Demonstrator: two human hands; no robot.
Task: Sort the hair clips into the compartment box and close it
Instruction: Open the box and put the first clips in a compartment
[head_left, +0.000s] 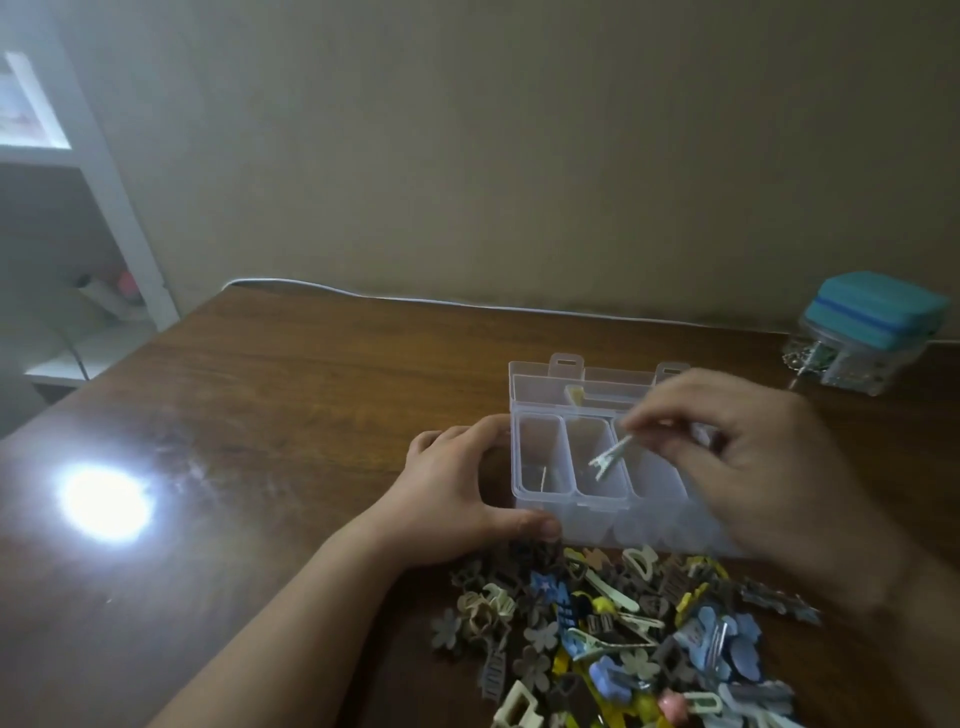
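Hair clip (609, 457), pale, pinched in right hand (753, 447) grip over compartment box (540, 499) middle slot | left hand (457, 488) grip braces box's left wall | judgement: lower before releasing, keep box steady.

Teal-lidded jar (862, 332) — wooden table (270, 395)

The left hand (457, 488) gripped the near left corner of the clear compartment box (540, 512), thumb at its front edge. The right hand (753, 457), blurred, pinched a pale hair clip (610, 457) above the middle compartments. Just below both hands lay a pile of hair clips (623, 634) on the wooden table (285, 415).
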